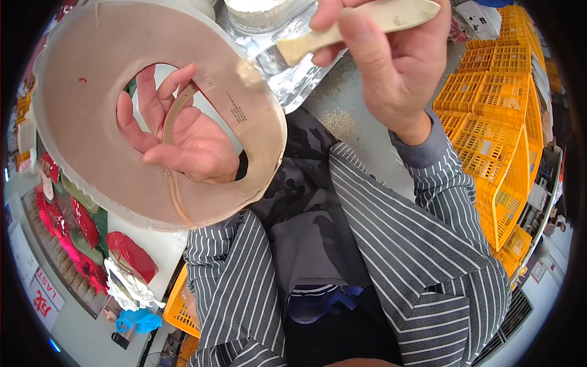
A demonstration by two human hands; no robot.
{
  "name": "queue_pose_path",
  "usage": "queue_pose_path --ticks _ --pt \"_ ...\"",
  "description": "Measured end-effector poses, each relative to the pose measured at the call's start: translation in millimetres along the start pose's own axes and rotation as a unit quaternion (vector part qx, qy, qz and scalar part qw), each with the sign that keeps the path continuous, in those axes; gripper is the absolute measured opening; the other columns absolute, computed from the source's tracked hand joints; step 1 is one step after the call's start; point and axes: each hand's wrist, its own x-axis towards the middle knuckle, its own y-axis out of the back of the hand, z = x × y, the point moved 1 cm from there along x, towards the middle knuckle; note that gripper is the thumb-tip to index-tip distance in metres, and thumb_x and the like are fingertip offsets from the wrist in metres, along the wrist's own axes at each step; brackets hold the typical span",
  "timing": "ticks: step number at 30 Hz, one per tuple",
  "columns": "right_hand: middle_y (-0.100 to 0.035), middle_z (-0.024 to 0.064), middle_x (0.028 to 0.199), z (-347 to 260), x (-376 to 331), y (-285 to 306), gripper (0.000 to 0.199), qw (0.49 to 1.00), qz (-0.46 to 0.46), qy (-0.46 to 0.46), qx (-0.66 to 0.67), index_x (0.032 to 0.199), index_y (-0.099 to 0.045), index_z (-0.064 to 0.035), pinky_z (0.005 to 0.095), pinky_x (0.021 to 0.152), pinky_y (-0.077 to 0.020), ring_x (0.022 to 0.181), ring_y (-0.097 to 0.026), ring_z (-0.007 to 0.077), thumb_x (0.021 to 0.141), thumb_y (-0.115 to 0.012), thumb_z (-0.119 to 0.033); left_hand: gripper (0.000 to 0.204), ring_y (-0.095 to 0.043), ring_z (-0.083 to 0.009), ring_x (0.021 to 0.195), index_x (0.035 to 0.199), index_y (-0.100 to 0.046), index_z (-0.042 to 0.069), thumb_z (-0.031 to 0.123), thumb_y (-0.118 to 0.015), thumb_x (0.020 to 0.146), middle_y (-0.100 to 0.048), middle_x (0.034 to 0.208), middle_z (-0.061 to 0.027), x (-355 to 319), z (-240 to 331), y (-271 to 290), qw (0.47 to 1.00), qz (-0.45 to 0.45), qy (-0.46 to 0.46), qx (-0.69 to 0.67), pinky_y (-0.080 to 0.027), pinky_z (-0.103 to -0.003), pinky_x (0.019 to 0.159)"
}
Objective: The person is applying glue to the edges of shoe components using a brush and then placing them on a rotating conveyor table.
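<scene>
A large beige piece, which looks like a shoe upper with its lining towards me (79, 116), fills the upper left. My left hand (195, 137) comes through its oval opening from behind and bears it. The palm faces up with the fingers curled and apart, and a narrow strap (177, 113) crosses it. Between the thumb and fingers of my right hand (391, 67) is a flat brush (361, 27) with a pale handle and metal band. Its blurred bristle end lies over the upper's right edge; whether it touches cannot be made out.
Beyond the upper, a metal tray (306, 85) holds a clear tub (263, 15) of white stuff. Yellow plastic crates (495, 140) are stacked at right. Red shoe pieces (131, 254) lie on the left, near a blue bag (139, 319). Pale crumbs (337, 123) dot the floor.
</scene>
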Motion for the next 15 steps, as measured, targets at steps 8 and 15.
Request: queue_pose_path --ticks 8,15 --pt "-0.057 0.0083 0.090 1.3 -14.9 -4.0 0.029 0.972 -0.135 -0.175 -0.080 0.108 -0.041 -0.0016 0.0195 0.059 -0.0474 0.070 -0.057 0.0083 0.089 -0.062 -0.005 0.064 -0.063 -0.0368 0.088 0.137 -0.029 0.000 0.050 -0.018 0.099 -0.044 0.123 -0.0391 8.1 -7.7 10.3 0.994 -0.008 -0.107 0.020 -0.057 -0.041 0.072" --pt "-0.055 0.0035 0.083 -9.6 -26.1 -10.8 0.023 0.938 -0.115 -0.325 0.039 0.103 -0.042 -0.0024 0.0167 0.052 -0.0459 0.061 -0.056 0.0049 0.091 -0.060 -0.008 0.064 -0.061 -0.0399 0.092 0.143 -0.021 0.005 0.052 -0.017 0.099 -0.040 0.129 -0.0349 10.2 -5.7 21.5 0.961 -0.116 -0.212 0.130 -0.057 -0.041 0.073"
